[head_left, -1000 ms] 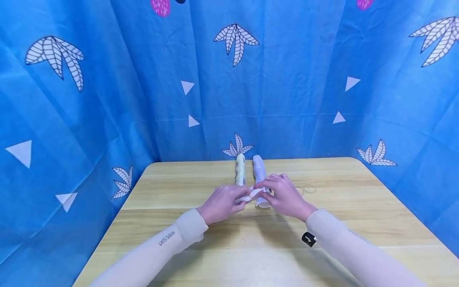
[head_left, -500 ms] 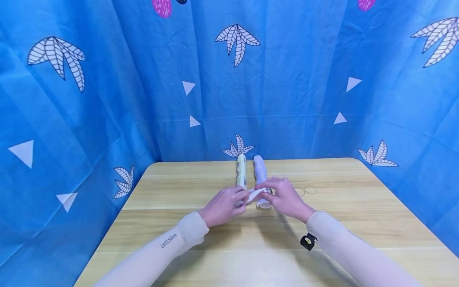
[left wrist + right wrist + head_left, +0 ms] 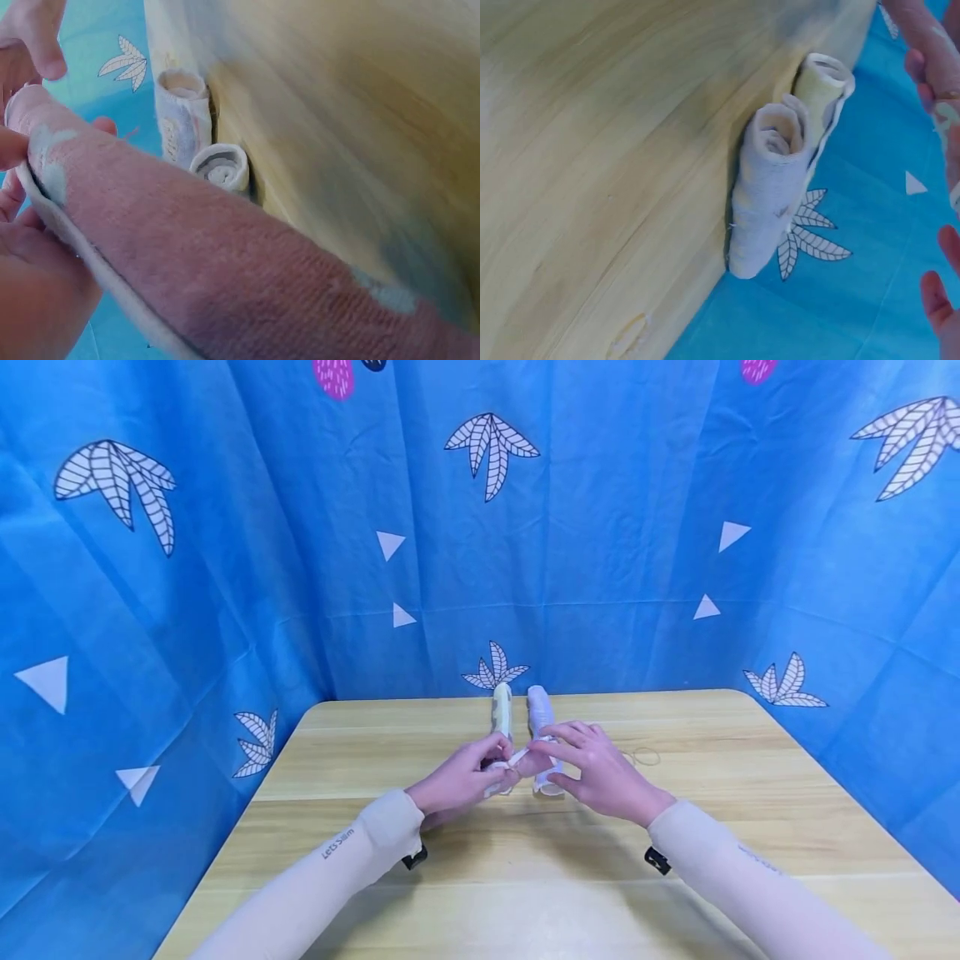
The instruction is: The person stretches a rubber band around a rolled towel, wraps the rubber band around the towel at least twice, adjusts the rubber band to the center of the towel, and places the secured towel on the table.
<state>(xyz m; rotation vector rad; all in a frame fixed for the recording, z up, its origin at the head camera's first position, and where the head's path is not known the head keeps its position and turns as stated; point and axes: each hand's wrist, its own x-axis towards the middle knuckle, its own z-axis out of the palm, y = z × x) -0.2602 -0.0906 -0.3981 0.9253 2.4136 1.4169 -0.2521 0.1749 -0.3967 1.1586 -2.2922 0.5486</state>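
Observation:
My left hand [image 3: 461,777] grips a rolled pink towel [image 3: 210,247] with pale patches and a white edge. The roll runs back under the left forearm, so most of it is hidden in the head view. Facing it from the right, my right hand [image 3: 607,772] has its fingers spread beside the roll's far end, thumb apart from the forefinger. Two more rolled towels lie side by side on the table beyond the hands: a pale yellow one [image 3: 502,706] on the left, a lilac one [image 3: 539,708] on the right.
Thin rubber bands [image 3: 647,757] lie on the wooden table [image 3: 525,902] right of the lilac roll. A blue curtain [image 3: 615,527] with leaf prints hangs along the back and sides. Black straps show at both wrists.
Both hands pinched the towel's pale edge before; now the right fingers have loosened and spread. The left hand has turned, and the roll's pink end shows between the hands.

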